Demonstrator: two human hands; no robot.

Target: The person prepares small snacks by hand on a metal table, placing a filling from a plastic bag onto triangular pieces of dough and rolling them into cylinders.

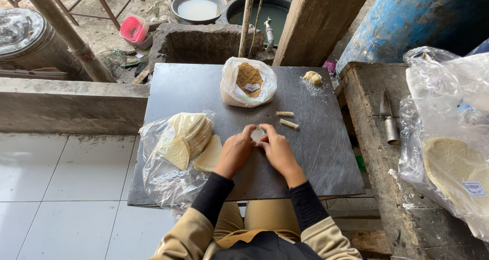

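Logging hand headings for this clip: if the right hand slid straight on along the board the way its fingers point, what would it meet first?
The right hand points up-left, its fingers on a small pale wrapper piece. Past that, likely the left hand's fingertips, then the bag of brown crumbs; depth is unclear.

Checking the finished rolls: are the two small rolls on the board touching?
Apart. The head view shows dark board between the upper roll and the lower roll.

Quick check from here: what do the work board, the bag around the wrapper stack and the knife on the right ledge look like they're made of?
Work board: dark, smooth, faintly glossy sheet, perhaps stone or laminate; cannot tell which. Bag around the wrapper stack: thin clear plastic film, crinkled with glare. Knife: bare grey metal, dull sheen, handle seemingly metal too. Ledge: rough, stained concrete, by its look.
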